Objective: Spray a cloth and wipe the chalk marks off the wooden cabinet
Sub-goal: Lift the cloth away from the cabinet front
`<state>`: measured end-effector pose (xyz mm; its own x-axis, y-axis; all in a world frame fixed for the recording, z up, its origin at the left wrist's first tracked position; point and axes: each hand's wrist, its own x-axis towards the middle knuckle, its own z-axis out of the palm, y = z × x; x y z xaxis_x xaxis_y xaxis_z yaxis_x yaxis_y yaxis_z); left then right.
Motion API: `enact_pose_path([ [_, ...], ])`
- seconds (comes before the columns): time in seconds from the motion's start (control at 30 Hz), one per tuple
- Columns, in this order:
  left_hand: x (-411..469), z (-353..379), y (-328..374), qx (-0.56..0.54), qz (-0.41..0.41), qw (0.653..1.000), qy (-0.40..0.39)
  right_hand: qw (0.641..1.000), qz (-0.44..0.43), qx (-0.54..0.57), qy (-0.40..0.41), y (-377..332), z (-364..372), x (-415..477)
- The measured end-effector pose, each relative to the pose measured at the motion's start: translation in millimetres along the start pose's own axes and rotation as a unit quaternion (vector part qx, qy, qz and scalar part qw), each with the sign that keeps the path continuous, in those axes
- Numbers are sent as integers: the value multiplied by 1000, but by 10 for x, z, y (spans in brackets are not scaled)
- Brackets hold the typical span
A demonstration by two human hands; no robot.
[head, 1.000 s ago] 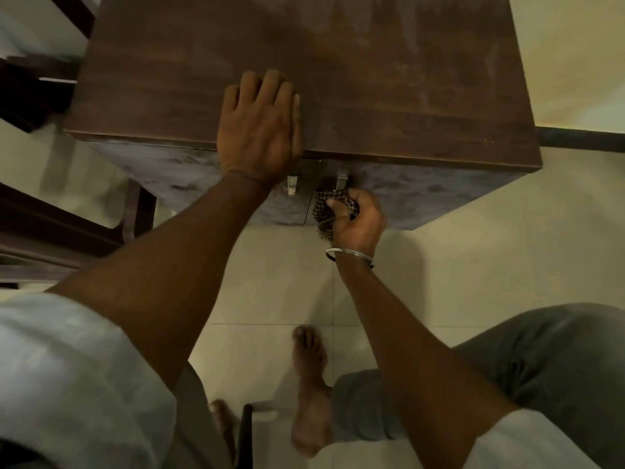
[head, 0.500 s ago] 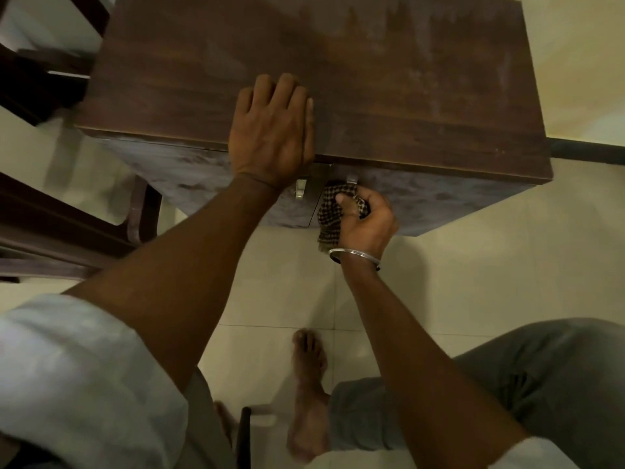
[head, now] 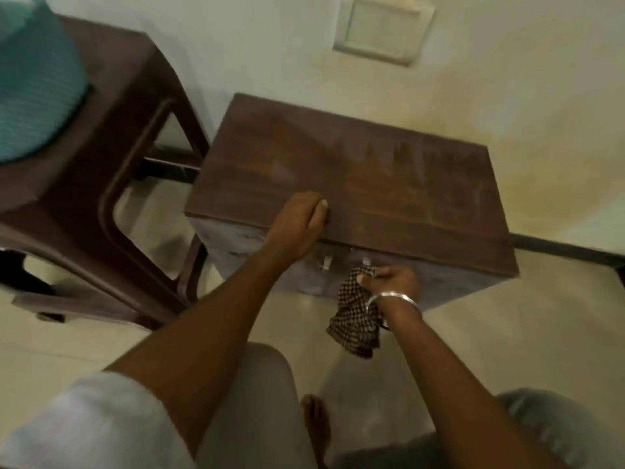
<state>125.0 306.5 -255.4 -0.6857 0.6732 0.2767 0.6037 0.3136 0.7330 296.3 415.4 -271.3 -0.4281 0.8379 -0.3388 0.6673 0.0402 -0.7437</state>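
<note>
The dark wooden cabinet stands against the wall, with faint pale smears on its top and front. My left hand rests on the top at the front edge. My right hand grips a brown checked cloth against the cabinet's front, just below the two small metal handles. Most of the cloth hangs loose under my wrist. No spray bottle is in view.
A dark brown stool stands close on the cabinet's left, with a teal object on it. A white wall plate sits above the cabinet. My bare foot and knees are on the tiled floor below.
The view has pulled back and up, showing the stool and wall. The cloth, bunched in my right hand before, now hangs down loose. My left hand stays at the top's front edge.
</note>
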Motion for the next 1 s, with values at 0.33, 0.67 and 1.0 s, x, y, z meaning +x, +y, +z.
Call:
enact_pose_path([
  [0.33,-418,-1151,152,51,29,991,118,957,47,267,-100,-1279,-12,-426],
  [0.67,-555,-3057,400,188,70,926,319,915,-109,344,-182,-3298,312,-1231],
  [1.0,-492,-4041,-29,260,-28,881,394,890,-242,368,-119,-4742,1186,-1675],
])
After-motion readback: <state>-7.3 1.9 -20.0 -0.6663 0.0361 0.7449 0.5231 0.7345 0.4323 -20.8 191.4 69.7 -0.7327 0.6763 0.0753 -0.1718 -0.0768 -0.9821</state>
